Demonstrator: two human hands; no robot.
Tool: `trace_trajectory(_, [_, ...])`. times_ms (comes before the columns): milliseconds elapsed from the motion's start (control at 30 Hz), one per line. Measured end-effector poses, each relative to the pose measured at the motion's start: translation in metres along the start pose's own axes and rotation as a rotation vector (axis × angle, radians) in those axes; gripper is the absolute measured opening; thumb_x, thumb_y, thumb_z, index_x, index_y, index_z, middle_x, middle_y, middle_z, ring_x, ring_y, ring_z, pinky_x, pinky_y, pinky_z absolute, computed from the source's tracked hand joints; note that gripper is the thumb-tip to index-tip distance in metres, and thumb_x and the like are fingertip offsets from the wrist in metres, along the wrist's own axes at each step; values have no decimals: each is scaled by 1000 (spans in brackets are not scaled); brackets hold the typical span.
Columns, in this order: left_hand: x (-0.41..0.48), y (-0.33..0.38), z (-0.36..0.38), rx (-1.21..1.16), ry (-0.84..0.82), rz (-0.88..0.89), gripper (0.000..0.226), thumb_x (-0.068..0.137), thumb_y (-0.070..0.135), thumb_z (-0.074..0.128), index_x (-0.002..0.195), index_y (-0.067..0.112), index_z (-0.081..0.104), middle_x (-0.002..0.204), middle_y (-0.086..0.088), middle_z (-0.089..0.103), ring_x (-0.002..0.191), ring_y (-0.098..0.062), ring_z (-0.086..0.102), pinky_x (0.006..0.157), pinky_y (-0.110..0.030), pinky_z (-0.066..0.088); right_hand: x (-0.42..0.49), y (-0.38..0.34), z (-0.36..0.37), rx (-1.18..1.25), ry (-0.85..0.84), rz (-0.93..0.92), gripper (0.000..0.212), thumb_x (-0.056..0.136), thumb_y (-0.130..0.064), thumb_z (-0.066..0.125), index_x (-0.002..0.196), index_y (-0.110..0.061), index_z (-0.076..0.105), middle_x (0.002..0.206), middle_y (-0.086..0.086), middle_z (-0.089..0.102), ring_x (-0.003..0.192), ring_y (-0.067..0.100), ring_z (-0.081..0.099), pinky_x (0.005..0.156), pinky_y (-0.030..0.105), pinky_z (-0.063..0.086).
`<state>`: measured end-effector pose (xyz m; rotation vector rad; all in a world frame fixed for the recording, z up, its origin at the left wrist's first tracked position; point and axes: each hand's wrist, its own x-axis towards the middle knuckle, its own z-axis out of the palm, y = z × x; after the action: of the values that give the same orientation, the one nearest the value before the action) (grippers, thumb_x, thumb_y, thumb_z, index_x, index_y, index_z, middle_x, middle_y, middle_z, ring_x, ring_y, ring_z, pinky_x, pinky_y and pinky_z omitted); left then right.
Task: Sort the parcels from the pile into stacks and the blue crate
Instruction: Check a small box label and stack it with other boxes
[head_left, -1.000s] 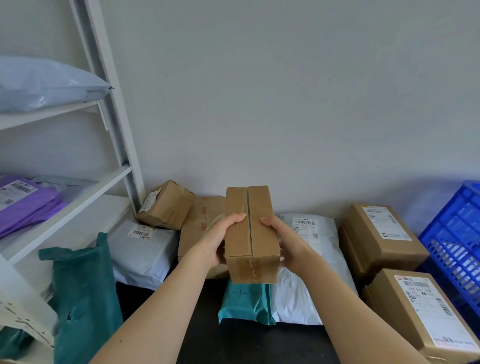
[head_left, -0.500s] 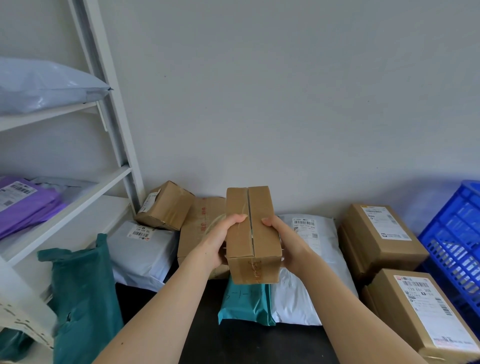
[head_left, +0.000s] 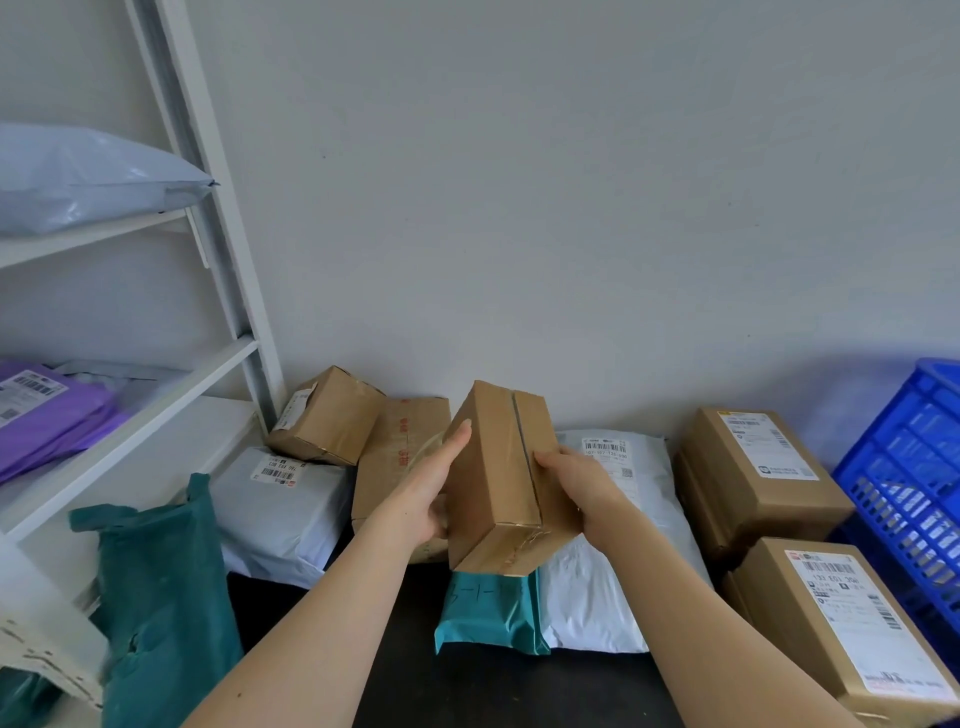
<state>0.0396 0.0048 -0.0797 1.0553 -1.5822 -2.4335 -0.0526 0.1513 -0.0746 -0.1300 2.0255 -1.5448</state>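
I hold a taped brown cardboard box (head_left: 496, 470) in the air above the pile, tilted with its top leaning left. My left hand (head_left: 428, 491) grips its left side and my right hand (head_left: 574, 483) grips its right side. Under it lie a teal mailer bag (head_left: 491, 613) and a white mailer bag (head_left: 613, 551) with a label. A flat brown box (head_left: 402, 452) leans behind my left hand. The blue crate (head_left: 906, 478) stands at the far right.
Two labelled brown boxes (head_left: 753, 473) (head_left: 831, 623) sit right of the pile. A small brown box (head_left: 327, 415) rests on a grey mailer (head_left: 280, 509) at the left. A white shelf rack (head_left: 156, 405) holds purple and grey bags; a dark green bag (head_left: 161, 597) hangs in front.
The box in my hands has tipped, its top swinging left, and my left hand has slid lower along its side. The parcels below have not moved.
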Motion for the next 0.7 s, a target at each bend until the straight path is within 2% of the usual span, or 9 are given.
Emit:
trace_trajectory(100, [-1,0,0,-27,25,-17,49,83,49,67,122,27,48,112,-6,59,113,-28,54,96,-49,47,1,-1,1,-143,61,-107,21,96,-22,49,116,-20,54,92,-4,57,97,19,51,74,26,42])
trace_trajectory(133, [-1,1,0,-22,31,-18,44,85,46,66,120,25,48,107,-4,58,111,-27,54,95,-49,46,0,-2,1,-161,67,-102,23,96,-28,51,117,-20,52,95,-4,55,100,19,50,73,25,38])
trace_trajectory(167, [-1,1,1,-10,40,-14,42,87,45,65,120,24,48,106,-4,57,111,-27,53,95,-49,45,-2,-3,3,-163,57,-79,32,94,-37,54,120,-20,48,105,-4,54,105,19,49,78,26,37])
trace_trajectory(267, [2,2,3,42,83,-5,44,88,42,65,123,20,51,116,-5,57,112,-27,53,100,-50,44,-1,-1,5,-144,32,6,80,77,-60,66,135,-12,40,130,-1,50,116,21,50,91,32,41])
trace_trajectory(367, [2,1,6,92,98,20,37,90,37,64,120,18,53,122,-5,57,113,-27,53,101,-47,43,0,2,7,-154,35,17,100,64,-63,75,140,-10,36,132,4,52,118,23,53,99,38,45])
trace_trajectory(433, [3,0,6,138,82,55,34,90,34,65,119,19,55,117,-2,58,111,-23,54,97,-44,46,-1,2,7,-159,34,28,94,67,-57,77,139,-10,37,130,4,53,113,22,53,90,35,48])
trace_trajectory(533, [1,-1,4,182,41,154,30,87,27,69,114,22,58,104,4,62,90,-11,57,69,-29,46,-4,2,3,-111,45,25,70,76,-44,75,130,-12,46,118,3,58,98,18,56,63,25,42])
trace_trajectory(600, [0,-1,3,190,27,196,37,83,27,74,116,25,58,104,6,63,90,-10,58,64,-28,45,-6,1,0,-34,28,48,58,78,-41,74,123,-11,53,105,1,61,89,16,58,63,26,44])
trace_trajectory(700, [-5,2,3,182,-14,149,33,79,34,76,107,29,59,105,4,65,93,-14,61,65,-31,50,-9,0,-1,32,2,89,55,77,-42,73,119,-10,57,102,4,64,93,20,62,79,34,52])
